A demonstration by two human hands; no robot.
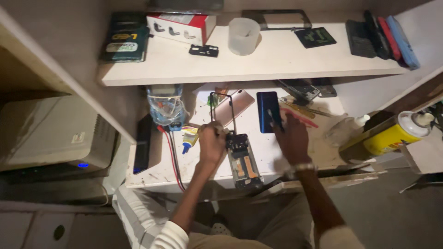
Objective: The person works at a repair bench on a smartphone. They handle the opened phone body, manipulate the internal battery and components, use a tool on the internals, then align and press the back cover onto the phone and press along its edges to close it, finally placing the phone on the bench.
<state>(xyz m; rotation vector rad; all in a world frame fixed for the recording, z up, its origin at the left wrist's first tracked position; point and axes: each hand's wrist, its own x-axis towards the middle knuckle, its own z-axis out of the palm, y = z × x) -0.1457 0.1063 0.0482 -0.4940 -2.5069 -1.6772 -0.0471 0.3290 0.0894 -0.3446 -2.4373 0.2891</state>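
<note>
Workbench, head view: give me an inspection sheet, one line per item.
Surface: white desk, smudged, under a white shelf.
Job's things: opened phone at the desk's front edge; blue phone lying flat.
Clutter: pink phone, small glue tube, screwdrivers, yellow can; shelf carries a plastic cup, boxes, phone cases.
Hands: left hand on the opened phone's top end; right hand fingertips on the blue phone.
Cables: red and black wires run off the front edge.
Surroundings: grey box with blue light at left.
</note>
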